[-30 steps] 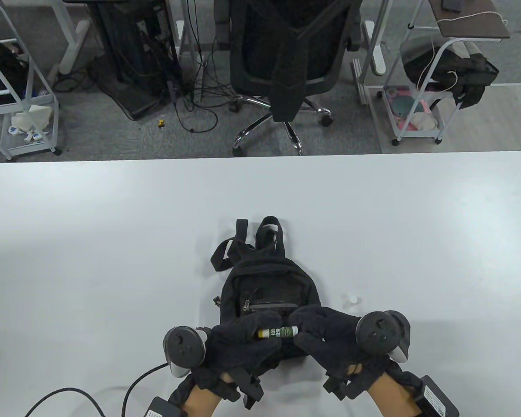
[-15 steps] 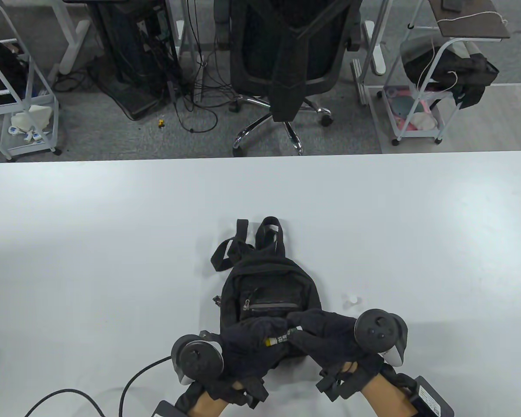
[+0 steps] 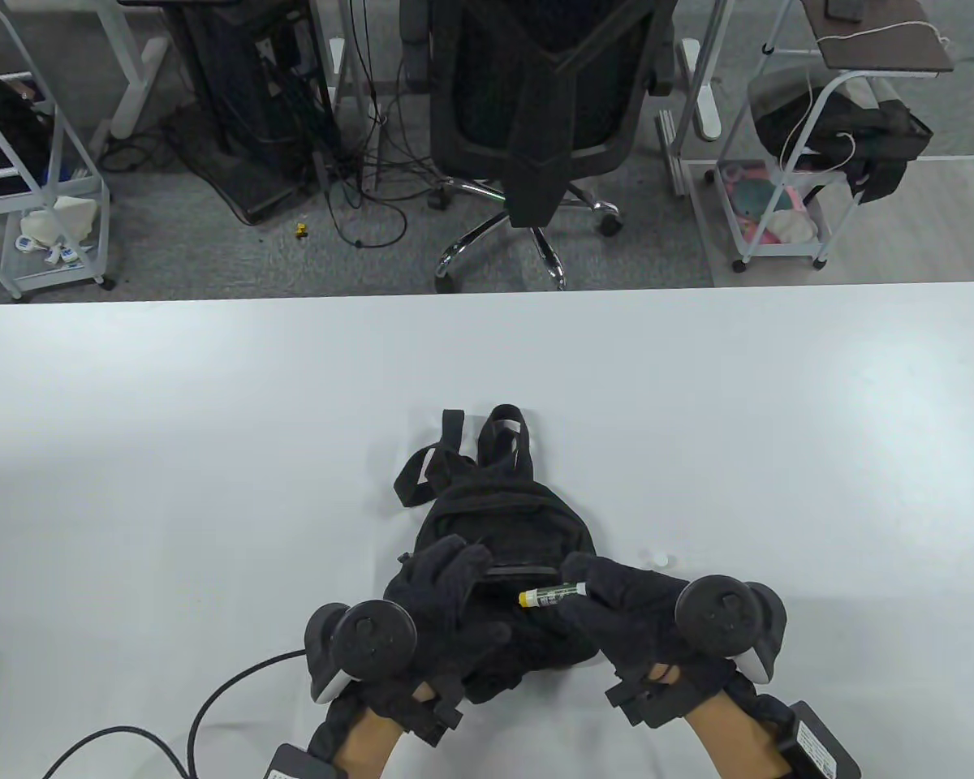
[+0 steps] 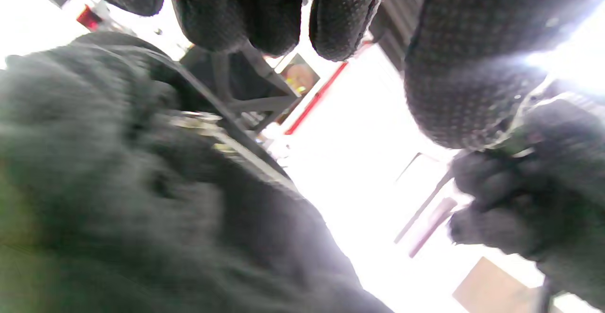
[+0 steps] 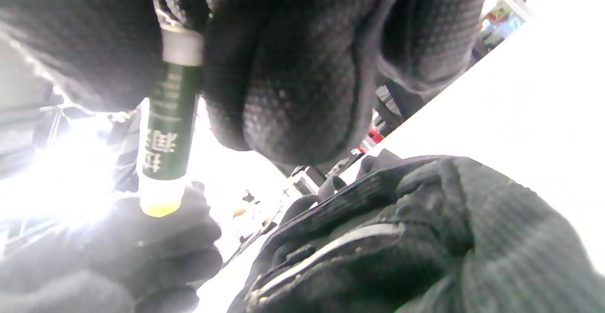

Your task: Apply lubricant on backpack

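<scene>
Table view first: the right hand is pinching a slim dark-green lubricant stick with a yellowish tip, thumb and fingers pressed round its rear end so the uncapped tip is pointing away from the grip, toward the left hand. That left hand is lying on the small black fabric backpack with fingers spread and fairly straight, seemingly pinning the cloth flat so the front pocket's grey zipper line is staying taut; whether any finger is hooking the fabric, I cannot tell. The backpack is lying flat on the white table, straps pointing away from both hands, pocket zipper just beyond the stick's tip and between the two hands. Beyond the right hand's knuckles a small white cap is sitting on the table, probably the stick's lid, parked within reach. The right wrist view is showing the stick hanging down from the pinch, white characters printed along the green label, too blurred and foreign for me to read; no brand is legible. Judging by this, the tip is lining up for a pass along the zipper teeth.
</scene>
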`<state>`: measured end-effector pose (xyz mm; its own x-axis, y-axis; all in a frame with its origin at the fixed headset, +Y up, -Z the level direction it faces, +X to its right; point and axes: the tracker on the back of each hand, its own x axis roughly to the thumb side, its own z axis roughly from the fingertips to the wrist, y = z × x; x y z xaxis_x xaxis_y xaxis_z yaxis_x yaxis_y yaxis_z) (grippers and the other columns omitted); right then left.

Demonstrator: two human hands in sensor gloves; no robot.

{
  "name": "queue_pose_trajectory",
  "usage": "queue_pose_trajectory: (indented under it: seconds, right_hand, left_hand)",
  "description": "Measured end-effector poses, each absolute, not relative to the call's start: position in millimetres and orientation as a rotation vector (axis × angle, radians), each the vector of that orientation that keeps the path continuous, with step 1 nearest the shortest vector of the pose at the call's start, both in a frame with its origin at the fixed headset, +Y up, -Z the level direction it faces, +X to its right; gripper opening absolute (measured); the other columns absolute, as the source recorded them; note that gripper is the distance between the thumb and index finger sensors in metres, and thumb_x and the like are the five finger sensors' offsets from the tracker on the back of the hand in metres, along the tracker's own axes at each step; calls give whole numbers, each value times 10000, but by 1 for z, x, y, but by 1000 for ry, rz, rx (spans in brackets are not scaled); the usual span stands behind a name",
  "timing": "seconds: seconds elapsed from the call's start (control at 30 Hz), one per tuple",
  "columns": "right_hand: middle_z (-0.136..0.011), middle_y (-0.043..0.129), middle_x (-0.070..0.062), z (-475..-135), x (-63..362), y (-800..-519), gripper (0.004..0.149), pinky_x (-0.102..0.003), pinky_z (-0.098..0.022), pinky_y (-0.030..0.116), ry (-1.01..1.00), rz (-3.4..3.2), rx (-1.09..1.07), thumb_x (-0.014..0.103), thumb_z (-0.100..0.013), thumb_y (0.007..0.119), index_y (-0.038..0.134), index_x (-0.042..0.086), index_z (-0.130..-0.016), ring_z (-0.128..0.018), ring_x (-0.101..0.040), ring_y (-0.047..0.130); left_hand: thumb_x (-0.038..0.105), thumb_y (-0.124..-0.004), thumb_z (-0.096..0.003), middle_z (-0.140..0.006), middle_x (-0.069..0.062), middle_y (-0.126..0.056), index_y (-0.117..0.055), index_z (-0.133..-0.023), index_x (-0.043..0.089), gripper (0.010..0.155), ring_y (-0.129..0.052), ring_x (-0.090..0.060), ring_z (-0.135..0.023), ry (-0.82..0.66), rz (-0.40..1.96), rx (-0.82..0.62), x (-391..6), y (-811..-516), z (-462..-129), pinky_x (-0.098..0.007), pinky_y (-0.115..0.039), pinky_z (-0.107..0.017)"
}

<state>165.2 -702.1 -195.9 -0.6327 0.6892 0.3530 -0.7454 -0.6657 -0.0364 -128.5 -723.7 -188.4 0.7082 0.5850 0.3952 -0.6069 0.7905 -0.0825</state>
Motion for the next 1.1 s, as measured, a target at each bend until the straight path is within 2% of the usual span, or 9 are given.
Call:
queue_pose_trajectory:
  seconds: [0.1,0.37,0.53,0.67,0.8,1.1]
  right_hand:
    - [-647,1027,55,-197,164,-702,501,-429,-489,864,-250,2361,401,556,-379,933,875,348,-831,-355,-99,1111]
    - [-693,1012,56,-202,154,-703,468,-434,-487,859,-332,2619,368,518,-397,919,871,379,-841,-395,-115,1103]
    - [-688,1012,60,-208,138,-688,460,-432,-491,858,-385,2789,378,518,-391,924,878,387,-829,-399,-108,1098]
    - [-691,1013,77,-222,127,-681,456,-427,-505,853,-162,2891,346,532,-396,915,875,398,-831,-421,-109,1105]
    - [-681,1018,70,-228,130,-686,452,-426,-501,855,-197,2888,280,530,-394,917,882,395,-824,-414,-109,1106]
    - [-679,1016,74,-231,136,-700,451,-423,-506,853,-218,2821,294,531,-394,918,879,398,-823,-415,-104,1102]
  left_hand:
    - [567,-976,-371,-1124,-294,-469,-632,-1088,103,921,-562,-631,-966,-371,539,-7,-130,-734,-195,-750,-504,-670]
    - [634,-899,-403,-1134,-316,-290,-456,-1133,74,1021,-381,-631,-1000,-265,459,-89,-125,-762,-208,-734,-436,-682]
    - [647,-898,-407,-1136,-310,-300,-522,-1118,62,995,-461,-630,-990,-200,435,-114,-122,-769,-209,-726,-490,-675]
    - [643,-905,-406,-1133,-315,-306,-547,-1108,49,986,-488,-625,-985,-184,433,-129,-120,-771,-211,-721,-504,-675]
    - [644,-900,-411,-1133,-316,-304,-550,-1106,46,982,-495,-624,-985,-175,423,-151,-119,-773,-213,-720,-505,-677]
    - [657,-885,-420,-1134,-316,-300,-544,-1109,46,982,-525,-606,-986,-177,415,-169,-118,-772,-213,-698,-529,-685]
